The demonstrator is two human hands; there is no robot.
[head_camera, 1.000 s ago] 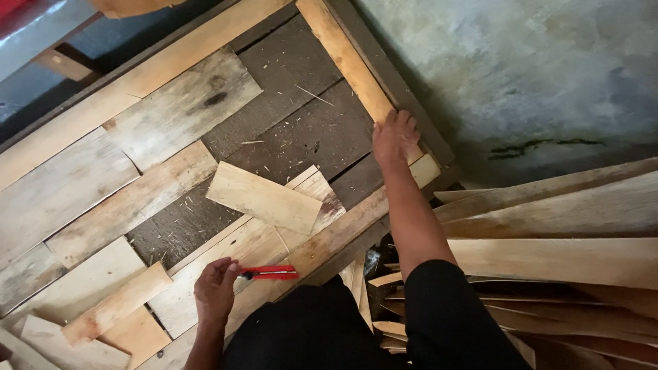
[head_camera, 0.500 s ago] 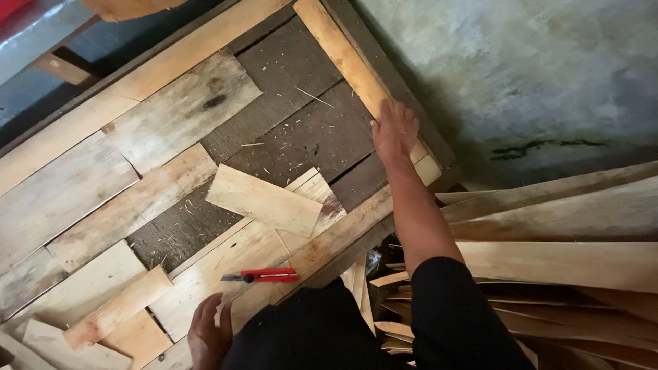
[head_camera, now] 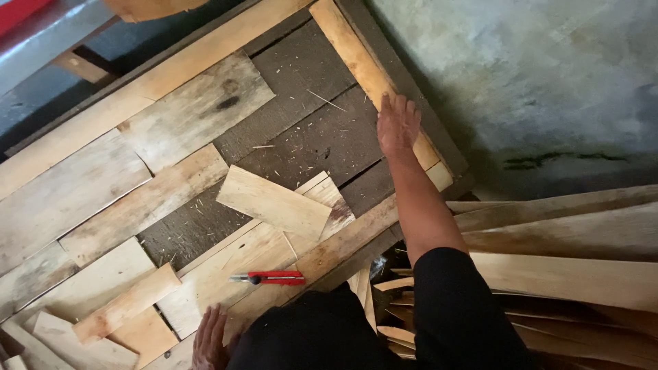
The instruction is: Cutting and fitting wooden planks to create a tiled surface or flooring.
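Resting flat with fingers spread and gripping nothing, the right hand point(head_camera: 397, 125) pressed the pale edge plank point(head_camera: 370, 75) at two o'clock, while the left hand point(head_camera: 209, 339), fingers loosely open, lay empty at seven o'clock just below the red utility knife point(head_camera: 269, 278).

Rough grey-green concrete floor point(head_camera: 548, 89), stained and mottled, fills upper right. Dark boarded platform point(head_camera: 308, 137) littered with sawdust and splinters. Stack of pale timber offcuts point(head_camera: 569, 260) lower right. Red edge point(head_camera: 17, 10) at top left corner. Soft, even daylight.
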